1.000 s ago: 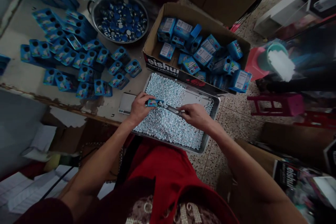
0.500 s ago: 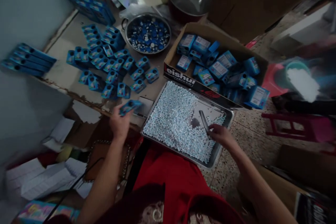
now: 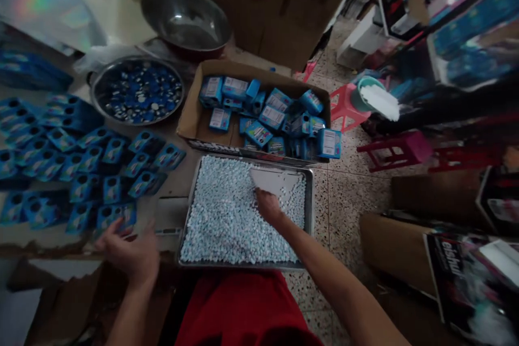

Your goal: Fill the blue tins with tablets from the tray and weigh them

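Observation:
My right hand [image 3: 267, 206] rests in a metal tray [image 3: 310, 200] of small pale blue-white pellets [image 3: 227, 221]. Its fingers are curled into the pellets beside a bare patch of tray, and whatever they hold is hidden. My left hand [image 3: 132, 253] is low over the table's near edge, fingers spread. Its fingertips are at the nearest of the small blue boxes [image 3: 117, 215]. Rows of the same blue boxes [image 3: 81, 165] lie flat across the table to the left.
A cardboard box [image 3: 190, 119] of blue cartons stands behind the tray. Further left is a metal pan [image 3: 138, 91] of blue caps, and behind it an empty steel bowl [image 3: 186, 16]. Pink stools [image 3: 395, 148] and cartons crowd the speckled floor on the right.
My left hand carried a small blue box from over the tray out to the rows on the left. My right hand pushed down into the pellets, and the dark scoop it held is out of sight.

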`<state>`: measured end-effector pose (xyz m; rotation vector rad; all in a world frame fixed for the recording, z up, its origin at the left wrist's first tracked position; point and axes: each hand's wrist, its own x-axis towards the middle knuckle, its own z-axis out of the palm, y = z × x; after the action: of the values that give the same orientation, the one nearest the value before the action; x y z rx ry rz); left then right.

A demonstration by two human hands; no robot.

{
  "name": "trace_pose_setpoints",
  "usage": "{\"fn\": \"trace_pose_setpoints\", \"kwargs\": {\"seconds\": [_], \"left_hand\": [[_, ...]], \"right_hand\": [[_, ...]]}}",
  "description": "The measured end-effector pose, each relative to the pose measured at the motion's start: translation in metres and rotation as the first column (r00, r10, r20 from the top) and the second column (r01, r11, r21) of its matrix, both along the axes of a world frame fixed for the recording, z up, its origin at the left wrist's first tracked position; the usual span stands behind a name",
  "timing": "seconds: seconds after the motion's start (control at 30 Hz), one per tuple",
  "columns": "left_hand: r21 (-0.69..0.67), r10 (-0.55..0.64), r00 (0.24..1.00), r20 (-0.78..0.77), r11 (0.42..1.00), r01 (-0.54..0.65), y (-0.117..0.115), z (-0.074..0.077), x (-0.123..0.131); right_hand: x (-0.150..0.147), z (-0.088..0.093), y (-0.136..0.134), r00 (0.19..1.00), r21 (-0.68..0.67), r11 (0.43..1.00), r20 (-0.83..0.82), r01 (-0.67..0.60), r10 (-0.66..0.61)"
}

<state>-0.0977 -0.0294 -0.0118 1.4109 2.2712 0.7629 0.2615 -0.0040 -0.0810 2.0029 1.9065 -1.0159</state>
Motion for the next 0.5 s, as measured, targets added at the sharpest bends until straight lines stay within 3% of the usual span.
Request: {"fn": "trace_pose_setpoints", "kwargs": {"seconds": [0.03,0.07,0.1,0.17,0.27,0.3,0.37,0.4,0.5], "left_hand": [[0.112,0.002,0.998,-0.057,0.994,0.004,0.021,0.007,0.026],[0.183,-0.084,0.992,-0.098,0.978,0.101,0.048,0.014,0.055],[0.225,-0.230,0.967,-0.112,0.942,0.250,0.082,0.019,0.088],[0.230,-0.531,0.834,-0.148,0.802,0.551,0.158,0.025,0.155],[0.098,-0.839,0.519,-0.164,0.509,0.855,0.260,0.017,0.243],[0.015,-0.934,0.326,-0.147,0.327,0.945,0.283,0.009,0.263],[-0.130,-0.989,0.061,-0.136,0.079,0.988,0.311,-0.010,0.290],[-0.216,-0.990,-0.036,-0.138,-0.005,0.976,0.319,-0.019,0.296],[-0.407,-0.974,-0.173,-0.148,-0.100,0.908,0.330,-0.034,0.296]], "right_hand": [[-0.008,-0.003,-0.001,0.999,0.000,1.000,-0.032,0.012,-0.012],[-0.014,-0.006,-0.002,0.998,0.002,1.000,-0.059,0.028,-0.028],[-0.019,-0.008,-0.005,0.995,0.004,0.999,-0.083,0.049,-0.048],[-0.023,-0.011,-0.011,0.985,0.008,0.995,-0.137,0.103,-0.101],[-0.016,-0.013,-0.023,0.957,0.006,0.983,-0.231,0.183,-0.177],[-0.012,-0.013,-0.028,0.946,0.004,0.979,-0.259,0.206,-0.198],[-0.004,-0.013,-0.039,0.925,0.003,0.969,-0.297,0.248,-0.236],[0.000,-0.012,-0.045,0.916,0.003,0.963,-0.309,0.269,-0.255],[0.012,-0.003,-0.064,0.875,0.006,0.939,-0.365,0.344,-0.319]]}}
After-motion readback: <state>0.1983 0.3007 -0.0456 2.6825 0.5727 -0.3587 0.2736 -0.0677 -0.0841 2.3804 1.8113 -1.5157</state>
